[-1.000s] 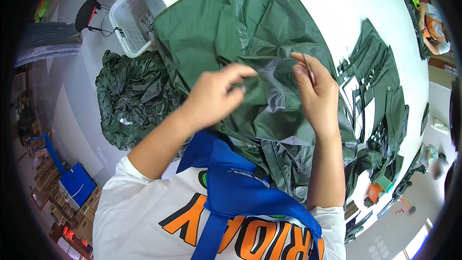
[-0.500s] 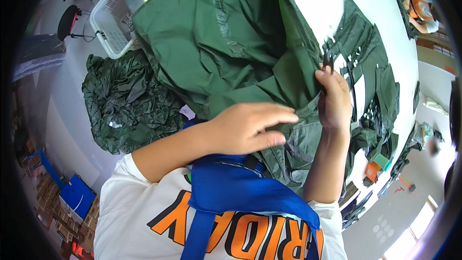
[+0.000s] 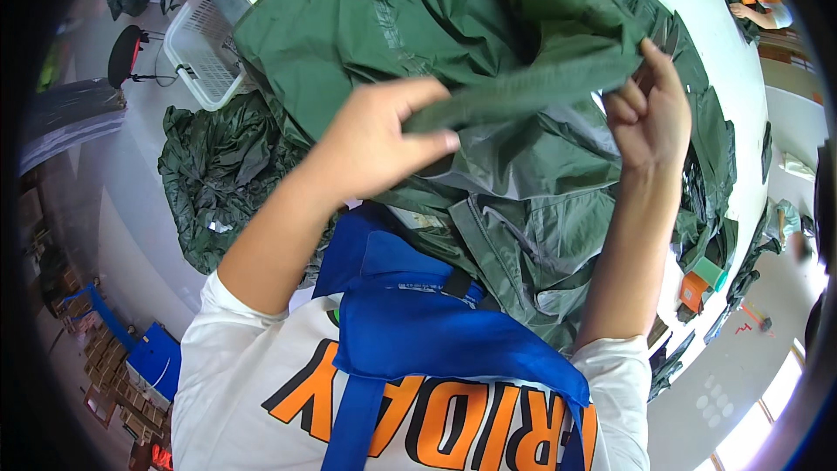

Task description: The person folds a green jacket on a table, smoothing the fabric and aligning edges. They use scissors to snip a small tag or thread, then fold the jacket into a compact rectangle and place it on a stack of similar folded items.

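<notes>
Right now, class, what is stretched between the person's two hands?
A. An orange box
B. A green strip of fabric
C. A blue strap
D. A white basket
B: the left hand and the right hand each pinch one end of a green strip of fabric held taut above the green garment.

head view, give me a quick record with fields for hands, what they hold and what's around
left hand: pinches one end of a folded green strip
right hand: grips the other end, strip stretched between both
underneath: green garment spread on a white table
floor, left: crumpled green pile, white basket
table edge, right: small orange box
on chest: blue bag
</notes>
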Motion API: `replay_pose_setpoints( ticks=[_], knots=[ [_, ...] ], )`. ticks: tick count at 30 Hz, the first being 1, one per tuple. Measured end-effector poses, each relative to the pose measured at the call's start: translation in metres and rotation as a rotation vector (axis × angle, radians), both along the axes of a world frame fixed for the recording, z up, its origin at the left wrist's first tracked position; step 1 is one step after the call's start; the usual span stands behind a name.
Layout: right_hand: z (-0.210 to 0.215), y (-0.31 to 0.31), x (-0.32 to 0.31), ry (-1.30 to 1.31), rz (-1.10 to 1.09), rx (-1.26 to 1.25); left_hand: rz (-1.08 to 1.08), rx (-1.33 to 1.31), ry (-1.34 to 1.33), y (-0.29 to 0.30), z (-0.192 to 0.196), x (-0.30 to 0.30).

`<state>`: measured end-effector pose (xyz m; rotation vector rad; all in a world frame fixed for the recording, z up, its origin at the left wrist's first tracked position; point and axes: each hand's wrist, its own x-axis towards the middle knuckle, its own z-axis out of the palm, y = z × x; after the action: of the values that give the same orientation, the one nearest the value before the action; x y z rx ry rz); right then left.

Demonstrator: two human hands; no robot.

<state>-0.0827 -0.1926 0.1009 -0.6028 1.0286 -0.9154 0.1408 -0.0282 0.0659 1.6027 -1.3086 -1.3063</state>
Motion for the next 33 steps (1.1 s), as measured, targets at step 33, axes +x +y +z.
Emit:
replay_pose_setpoints(
  ticks=[33],
  knots=[
    [-0.061,0.166,-0.072,0.685,0.682,-0.483,0.353,0.617,0.783,0.088,-0.109,-0.120]
  ],
)
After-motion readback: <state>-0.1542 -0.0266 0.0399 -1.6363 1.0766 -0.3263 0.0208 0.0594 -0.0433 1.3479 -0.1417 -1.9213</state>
